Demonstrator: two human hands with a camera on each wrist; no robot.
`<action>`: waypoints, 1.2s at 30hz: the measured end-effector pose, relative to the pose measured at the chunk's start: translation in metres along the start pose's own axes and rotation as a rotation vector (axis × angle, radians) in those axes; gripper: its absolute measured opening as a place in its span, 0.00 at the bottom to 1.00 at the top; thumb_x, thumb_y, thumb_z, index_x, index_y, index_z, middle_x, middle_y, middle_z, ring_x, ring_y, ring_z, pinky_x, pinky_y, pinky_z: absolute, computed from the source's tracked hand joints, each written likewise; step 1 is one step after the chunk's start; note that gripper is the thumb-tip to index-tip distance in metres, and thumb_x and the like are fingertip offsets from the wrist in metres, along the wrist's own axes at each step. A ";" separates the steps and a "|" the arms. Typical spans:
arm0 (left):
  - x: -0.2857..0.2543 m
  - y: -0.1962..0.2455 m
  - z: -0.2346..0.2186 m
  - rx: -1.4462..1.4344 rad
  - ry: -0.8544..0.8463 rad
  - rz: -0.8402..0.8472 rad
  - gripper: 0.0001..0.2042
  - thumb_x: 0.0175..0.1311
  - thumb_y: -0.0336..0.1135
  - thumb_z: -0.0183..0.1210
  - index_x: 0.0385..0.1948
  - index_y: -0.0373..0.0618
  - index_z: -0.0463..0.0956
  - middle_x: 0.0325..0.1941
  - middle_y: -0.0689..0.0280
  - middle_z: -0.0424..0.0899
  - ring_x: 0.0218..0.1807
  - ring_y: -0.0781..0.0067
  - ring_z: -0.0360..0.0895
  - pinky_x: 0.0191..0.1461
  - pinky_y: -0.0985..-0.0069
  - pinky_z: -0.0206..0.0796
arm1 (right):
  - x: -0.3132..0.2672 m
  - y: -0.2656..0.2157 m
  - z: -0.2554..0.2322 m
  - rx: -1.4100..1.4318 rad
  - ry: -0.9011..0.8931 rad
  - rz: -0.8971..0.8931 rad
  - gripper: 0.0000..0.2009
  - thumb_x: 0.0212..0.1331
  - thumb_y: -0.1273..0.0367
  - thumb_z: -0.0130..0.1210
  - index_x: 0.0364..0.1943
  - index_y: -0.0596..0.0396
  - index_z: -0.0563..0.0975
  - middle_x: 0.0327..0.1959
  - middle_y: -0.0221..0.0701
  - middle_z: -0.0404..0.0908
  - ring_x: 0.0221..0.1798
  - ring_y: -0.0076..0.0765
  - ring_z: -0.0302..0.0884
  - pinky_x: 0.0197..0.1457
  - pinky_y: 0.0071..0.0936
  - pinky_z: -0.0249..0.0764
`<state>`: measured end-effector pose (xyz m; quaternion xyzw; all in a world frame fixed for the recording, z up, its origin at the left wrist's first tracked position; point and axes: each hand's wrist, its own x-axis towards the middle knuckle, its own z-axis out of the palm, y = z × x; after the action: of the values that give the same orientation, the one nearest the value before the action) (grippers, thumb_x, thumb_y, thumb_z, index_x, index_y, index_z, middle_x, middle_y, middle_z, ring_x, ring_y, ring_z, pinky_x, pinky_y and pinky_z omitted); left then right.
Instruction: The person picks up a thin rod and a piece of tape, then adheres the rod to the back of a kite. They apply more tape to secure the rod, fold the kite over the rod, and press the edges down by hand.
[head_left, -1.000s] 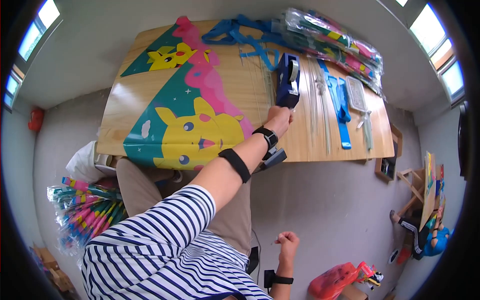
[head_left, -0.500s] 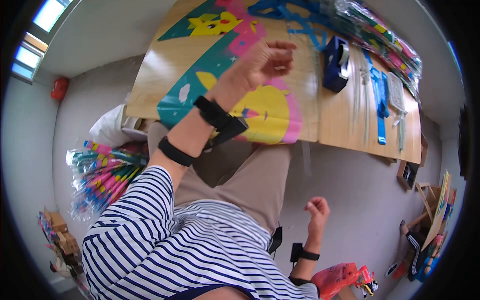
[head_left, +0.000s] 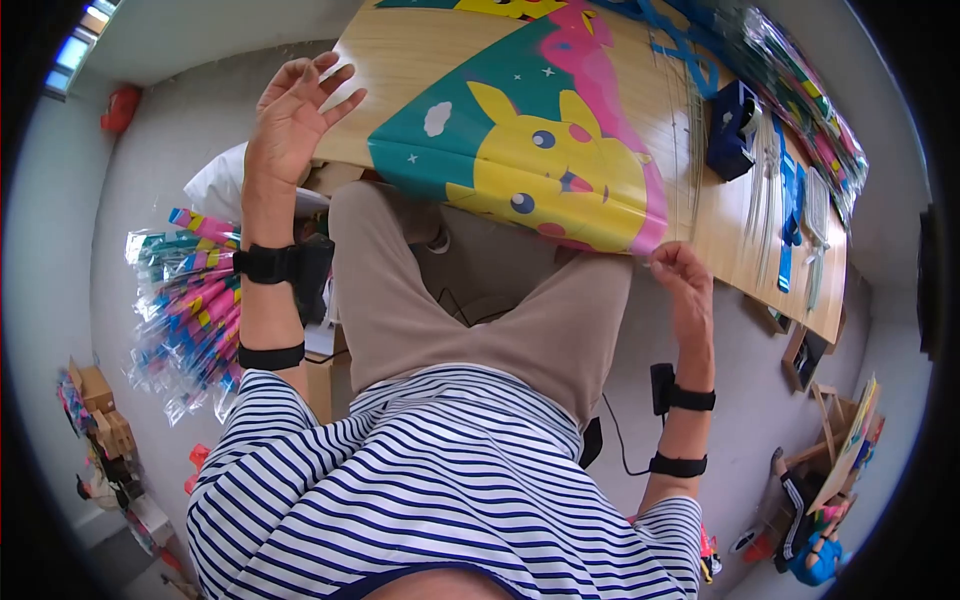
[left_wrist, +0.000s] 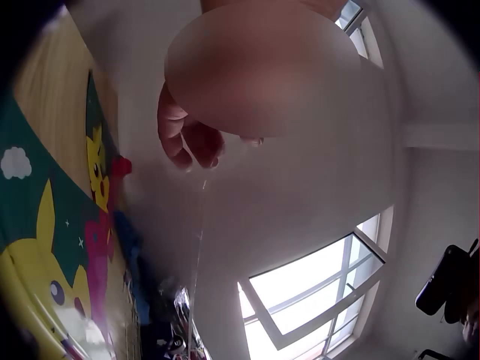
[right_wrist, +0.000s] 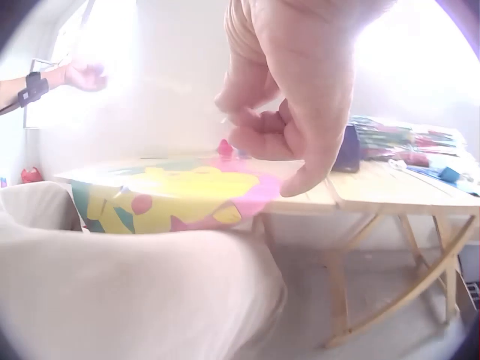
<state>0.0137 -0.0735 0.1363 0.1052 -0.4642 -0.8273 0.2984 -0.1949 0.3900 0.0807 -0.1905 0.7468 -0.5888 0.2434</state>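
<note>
A large triangular banner (head_left: 500, 165) with a yellow cartoon face on green and pink lies at the table's near edge, its lower part hanging over. My left hand (head_left: 290, 125) is raised beyond the banner's left corner, fingers spread in the head view. A thin clear strand (left_wrist: 198, 247) runs down from its fingertips in the left wrist view, pinched there. My right hand (head_left: 686, 280) is by the banner's near right corner, thumb and fingers bent together. Between their tips shows a small white piece (right_wrist: 225, 120), whose kind is too small to tell.
A dark blue tape dispenser (head_left: 733, 130) stands on the wooden table (head_left: 725, 225) at right. Blue straps (head_left: 790, 205), thin clear rods and bagged packs (head_left: 800, 95) lie around it. More bagged packs (head_left: 190, 300) stand on the floor at left. Another person (head_left: 815, 550) is at far right.
My left hand has gone from the tape dispenser across the banner to the far left. My right hand has risen from low at the right to the banner's near corner. The head view has shifted.
</note>
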 end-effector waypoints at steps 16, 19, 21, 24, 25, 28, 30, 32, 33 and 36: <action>-0.028 -0.011 -0.071 -0.097 0.086 -0.009 0.10 0.61 0.21 0.61 0.44 0.40 0.79 0.39 0.58 0.85 0.48 0.62 0.82 0.71 0.49 0.63 | 0.044 -0.051 -0.010 -0.165 -0.037 -0.045 0.06 0.60 0.75 0.56 0.40 0.58 0.77 0.32 0.26 0.76 0.35 0.20 0.72 0.41 0.19 0.69; -0.026 -0.012 -0.082 -0.089 0.057 -0.011 0.10 0.62 0.21 0.61 0.44 0.40 0.79 0.38 0.58 0.85 0.48 0.61 0.82 0.71 0.48 0.63 | 0.046 -0.039 -0.019 -0.170 -0.065 -0.040 0.08 0.57 0.77 0.55 0.40 0.59 0.77 0.33 0.26 0.76 0.35 0.21 0.74 0.41 0.19 0.71; -0.023 -0.016 -0.083 -0.090 0.034 -0.005 0.09 0.62 0.22 0.61 0.43 0.41 0.79 0.38 0.58 0.84 0.48 0.60 0.81 0.71 0.48 0.63 | 0.042 -0.028 -0.022 -0.150 -0.045 -0.013 0.07 0.56 0.78 0.55 0.38 0.59 0.77 0.32 0.25 0.77 0.34 0.21 0.74 0.41 0.19 0.71; -0.023 -0.014 -0.063 -0.019 0.052 0.006 0.06 0.64 0.23 0.60 0.40 0.41 0.79 0.36 0.59 0.83 0.50 0.60 0.80 0.69 0.50 0.66 | 0.033 -0.013 -0.024 -0.085 -0.070 0.019 0.06 0.55 0.79 0.55 0.36 0.59 0.78 0.30 0.25 0.77 0.34 0.20 0.74 0.40 0.19 0.71; -0.023 -0.015 -0.054 0.005 0.046 0.008 0.05 0.64 0.24 0.60 0.39 0.41 0.78 0.37 0.59 0.83 0.49 0.61 0.80 0.69 0.52 0.67 | 0.032 -0.006 -0.028 -0.086 -0.051 0.034 0.05 0.55 0.79 0.56 0.36 0.59 0.78 0.30 0.24 0.77 0.33 0.20 0.74 0.40 0.18 0.70; -0.019 -0.019 -0.022 0.085 0.030 -0.003 0.04 0.64 0.24 0.61 0.38 0.41 0.78 0.37 0.60 0.83 0.48 0.63 0.80 0.68 0.55 0.68 | 0.025 0.017 -0.040 -0.076 -0.003 0.076 0.04 0.56 0.79 0.56 0.34 0.60 0.78 0.29 0.24 0.77 0.32 0.20 0.74 0.41 0.18 0.70; -0.017 -0.019 -0.003 0.134 0.015 -0.005 0.04 0.64 0.25 0.61 0.37 0.41 0.77 0.38 0.61 0.83 0.48 0.64 0.81 0.68 0.56 0.68 | 0.020 0.026 -0.046 -0.075 0.039 0.103 0.03 0.56 0.79 0.56 0.34 0.60 0.78 0.28 0.24 0.77 0.32 0.19 0.74 0.41 0.18 0.70; -0.015 -0.020 0.012 0.175 -0.006 0.004 0.04 0.64 0.25 0.61 0.37 0.41 0.77 0.39 0.61 0.83 0.49 0.65 0.81 0.68 0.57 0.69 | 0.010 0.025 -0.050 -0.060 0.113 0.111 0.03 0.56 0.79 0.56 0.33 0.60 0.78 0.28 0.24 0.77 0.32 0.19 0.74 0.41 0.18 0.70; -0.014 -0.021 0.018 0.179 -0.018 0.008 0.04 0.64 0.25 0.61 0.37 0.41 0.77 0.40 0.61 0.84 0.49 0.65 0.81 0.67 0.57 0.69 | 0.004 0.022 -0.051 -0.052 0.147 0.115 0.03 0.56 0.79 0.56 0.33 0.60 0.78 0.28 0.24 0.77 0.32 0.19 0.74 0.41 0.18 0.70; -0.013 -0.020 0.041 0.210 -0.049 0.029 0.04 0.64 0.26 0.61 0.37 0.41 0.77 0.42 0.60 0.84 0.51 0.65 0.81 0.66 0.58 0.70 | -0.008 0.021 -0.063 -0.035 0.201 0.077 0.03 0.55 0.79 0.56 0.33 0.60 0.78 0.27 0.25 0.77 0.32 0.20 0.74 0.42 0.19 0.71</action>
<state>-0.0026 -0.0293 0.1404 0.1090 -0.5570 -0.7720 0.2861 -0.2252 0.4494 0.0737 -0.1059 0.7844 -0.5820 0.1865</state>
